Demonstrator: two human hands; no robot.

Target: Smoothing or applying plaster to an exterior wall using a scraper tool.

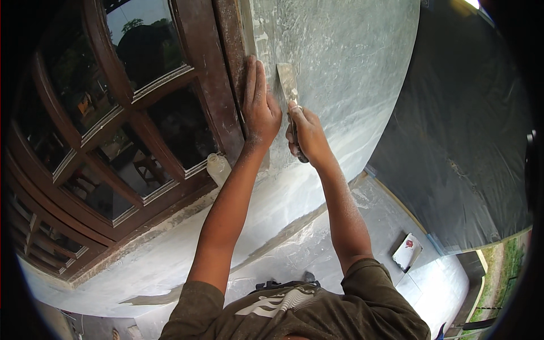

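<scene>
Two hands work high in the middle of the frame, close together against a grey plastered wall [340,68]. The fingers of the right hand [309,136] are wrapped tight round the dark handle of a flat, plaster-smeared metal putty knife [288,85]. Its blade points up and lies nearly flat on the wall, an angle that would let it spread or scrape the coat thinly. The left hand [259,107] holds nothing: its fingers [254,73] are straight and pressed together, palm flat on the wall right where the plaster meets the dark brown wooden window frame [212,85], seemingly to steady the body beside the blade. Both forearms rise from the lower edge, dusted pale.

Further out, a small clear plastic bottle [217,168] stands on the plastered sill just below the frame's corner, within easy reach. At lower right, a small white rectangular packet with a red mark [407,251] lies on the pale floor, well apart from the hands, near a dark plastic sheet [464,141].
</scene>
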